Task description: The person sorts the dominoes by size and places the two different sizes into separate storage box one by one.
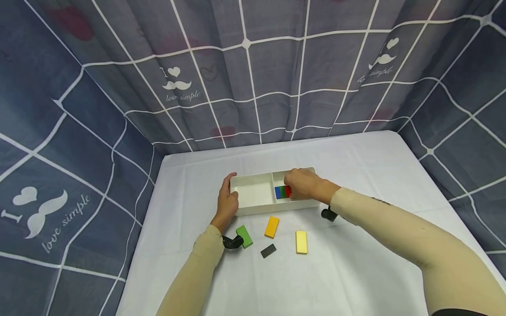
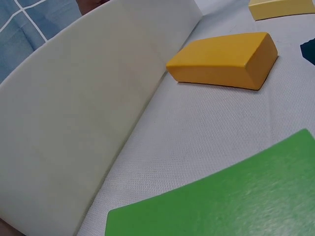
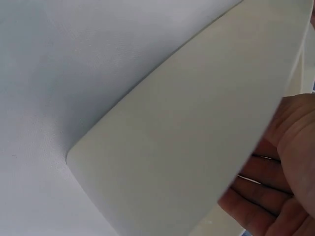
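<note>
Seemingly seating the red block (image 1: 288, 192) beside the green block (image 1: 282, 192) and blue block (image 1: 278, 192), in the white tray (image 1: 254, 210), right compartment (image 1: 280, 179). Reaching in with the right hand (image 1: 302, 184); can't tell whether pinching, with fingertips hidden. Gripping the tray's left end with the left hand (image 1: 227, 204). Probably calls next for lifting clear without nudging the blocks.

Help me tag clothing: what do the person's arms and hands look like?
The left sleeve and right sleeve are pale beige and reach the wrists; the right one has a dark marking, too small to read. Neither the left hand nor the right hand wears a glove. A small black device sits at each wrist.
</note>
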Tool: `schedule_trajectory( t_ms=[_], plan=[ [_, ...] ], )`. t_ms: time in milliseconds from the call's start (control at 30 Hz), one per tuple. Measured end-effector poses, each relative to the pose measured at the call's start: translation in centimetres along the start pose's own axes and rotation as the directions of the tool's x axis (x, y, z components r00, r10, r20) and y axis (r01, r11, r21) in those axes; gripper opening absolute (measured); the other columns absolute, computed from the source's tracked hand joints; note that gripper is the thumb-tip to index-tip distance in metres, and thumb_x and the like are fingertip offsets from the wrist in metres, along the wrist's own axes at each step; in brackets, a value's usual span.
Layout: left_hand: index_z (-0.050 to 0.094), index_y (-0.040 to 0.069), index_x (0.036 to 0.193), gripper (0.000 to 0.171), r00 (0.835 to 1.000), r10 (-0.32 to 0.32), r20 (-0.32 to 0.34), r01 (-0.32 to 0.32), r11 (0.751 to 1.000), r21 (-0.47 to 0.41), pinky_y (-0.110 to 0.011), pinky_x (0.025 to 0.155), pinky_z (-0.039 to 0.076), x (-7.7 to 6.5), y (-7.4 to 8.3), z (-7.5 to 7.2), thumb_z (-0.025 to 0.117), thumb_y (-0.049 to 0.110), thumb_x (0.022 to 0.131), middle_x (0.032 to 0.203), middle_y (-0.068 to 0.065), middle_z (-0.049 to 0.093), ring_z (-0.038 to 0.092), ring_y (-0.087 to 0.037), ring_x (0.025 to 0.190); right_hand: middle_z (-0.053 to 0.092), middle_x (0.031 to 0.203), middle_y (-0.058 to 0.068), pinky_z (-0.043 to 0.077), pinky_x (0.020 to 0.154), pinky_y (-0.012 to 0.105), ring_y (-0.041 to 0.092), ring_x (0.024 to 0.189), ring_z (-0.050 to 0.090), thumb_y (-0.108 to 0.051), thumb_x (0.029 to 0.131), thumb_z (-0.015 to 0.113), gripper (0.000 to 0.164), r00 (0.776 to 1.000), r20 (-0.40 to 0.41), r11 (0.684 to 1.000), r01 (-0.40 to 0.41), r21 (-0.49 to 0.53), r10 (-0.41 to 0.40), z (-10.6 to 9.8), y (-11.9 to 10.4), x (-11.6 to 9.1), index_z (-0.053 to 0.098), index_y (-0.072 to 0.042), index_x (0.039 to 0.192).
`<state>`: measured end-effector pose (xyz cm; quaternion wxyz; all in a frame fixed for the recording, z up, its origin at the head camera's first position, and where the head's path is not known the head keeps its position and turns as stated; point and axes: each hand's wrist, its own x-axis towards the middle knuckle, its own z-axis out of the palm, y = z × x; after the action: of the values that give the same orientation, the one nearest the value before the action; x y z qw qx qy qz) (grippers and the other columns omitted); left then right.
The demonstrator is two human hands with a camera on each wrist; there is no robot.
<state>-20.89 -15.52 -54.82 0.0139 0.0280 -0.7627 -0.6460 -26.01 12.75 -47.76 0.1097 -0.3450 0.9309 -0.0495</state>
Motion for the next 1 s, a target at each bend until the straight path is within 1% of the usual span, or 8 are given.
schedule_trajectory(
  t_ms=[133, 200, 300, 400, 533, 767, 933, 1000],
  plan=[
    [0.038, 0.012, 0.167, 0.073, 1.0, 0.001, 0.007, -0.001, 1.0, -0.007, -0.059, 0.127, 0.034, 0.0, 0.0, 0.0, 0.034, -0.008, 0.097, 0.166, -0.016, 0.049, 0.046, -0.037, 0.153, 0.081, 0.099, 0.008, 0.063, 0.079, 0.033, 0.02, 0.078, 0.066, -0.02, 0.086, 0.094, 0.033, 1.0, 0.011, 1.0, -0.012, 0.005, 0.012, -0.5, -0.2, -0.4, 0.083, -0.003, 0.112],
    [0.038, 0.013, 0.167, 0.073, 1.0, -0.001, 0.007, 0.001, 1.0, -0.004, -0.059, 0.127, 0.035, 0.0, 0.0, 0.0, 0.035, -0.008, 0.097, 0.166, -0.016, 0.049, 0.046, -0.037, 0.153, 0.081, 0.104, 0.009, 0.064, 0.083, 0.034, 0.021, 0.082, 0.069, -0.021, 0.087, 0.094, 0.036, 1.0, 0.019, 1.0, -0.017, 0.007, 0.016, -0.8, -0.3, -0.7, 0.082, -0.003, 0.116],
    [0.039, 0.013, 0.167, 0.073, 1.0, -0.004, 0.003, 0.004, 1.0, 0.009, -0.059, 0.127, 0.035, 0.0, 0.1, -0.1, 0.035, -0.008, 0.097, 0.165, -0.015, 0.049, 0.047, -0.037, 0.153, 0.082, 0.112, 0.012, 0.066, 0.087, 0.039, 0.024, 0.089, 0.074, -0.023, 0.087, 0.095, 0.043, 1.0, 0.016, 1.0, -0.007, 0.001, 0.007, -1.3, -0.5, -1.2, 0.081, -0.002, 0.121],
    [0.039, 0.012, 0.167, 0.073, 1.0, -0.007, 0.0, 0.007, 1.0, 0.019, -0.059, 0.126, 0.036, 0.0, 0.0, -0.1, 0.036, -0.008, 0.097, 0.165, -0.015, 0.05, 0.048, -0.037, 0.152, 0.082, 0.116, 0.014, 0.066, 0.09, 0.045, 0.028, 0.095, 0.078, -0.023, 0.087, 0.095, 0.045, 1.0, 0.005, 1.0, 0.016, -0.011, -0.016, -1.8, -0.5, -1.6, 0.08, -0.001, 0.123],
    [0.038, 0.012, 0.167, 0.072, 1.0, -0.015, 0.008, 0.015, 1.0, 0.017, -0.059, 0.125, 0.036, 0.0, 0.0, -0.2, 0.036, -0.007, 0.098, 0.166, -0.014, 0.049, 0.047, -0.037, 0.152, 0.082, 0.116, 0.013, 0.065, 0.091, 0.048, 0.03, 0.096, 0.078, -0.022, 0.086, 0.095, 0.044, 0.999, -0.004, 0.999, 0.045, -0.022, -0.045, -2.3, -0.7, -2.2, 0.081, 0.0, 0.122],
    [0.039, 0.014, 0.167, 0.072, 1.0, -0.015, 0.011, 0.015, 1.0, 0.016, -0.059, 0.125, 0.036, 0.0, -0.1, -0.3, 0.036, -0.007, 0.098, 0.166, -0.014, 0.049, 0.047, -0.036, 0.152, 0.083, 0.115, 0.011, 0.064, 0.092, 0.049, 0.028, 0.096, 0.078, -0.018, 0.086, 0.094, 0.04, 0.997, -0.011, 0.997, 0.079, -0.015, -0.079, -2.9, -1.0, -3.0, 0.082, -0.001, 0.121],
    [0.04, 0.011, 0.166, 0.073, 1.0, -0.002, 0.012, 0.002, 1.0, 0.009, -0.059, 0.124, 0.037, 0.1, 0.0, -0.2, 0.036, -0.008, 0.096, 0.164, -0.016, 0.05, 0.048, -0.037, 0.15, 0.083, 0.115, 0.012, 0.064, 0.093, 0.05, 0.027, 0.097, 0.079, -0.017, 0.086, 0.094, 0.04, 0.995, -0.027, 0.995, 0.095, -0.013, -0.095, -3.6, -1.5, -3.6, 0.082, -0.001, 0.12],
    [0.04, 0.011, 0.166, 0.072, 1.0, -0.003, 0.012, 0.003, 1.0, 0.009, -0.059, 0.124, 0.037, 0.1, 0.0, -0.2, 0.036, -0.008, 0.096, 0.164, -0.016, 0.05, 0.048, -0.037, 0.15, 0.083, 0.113, 0.011, 0.064, 0.092, 0.05, 0.025, 0.094, 0.078, -0.017, 0.086, 0.094, 0.038, 0.994, -0.034, 0.994, 0.102, -0.023, -0.103, -3.9, -1.8, -3.9, 0.082, -0.001, 0.118]
  ],
)
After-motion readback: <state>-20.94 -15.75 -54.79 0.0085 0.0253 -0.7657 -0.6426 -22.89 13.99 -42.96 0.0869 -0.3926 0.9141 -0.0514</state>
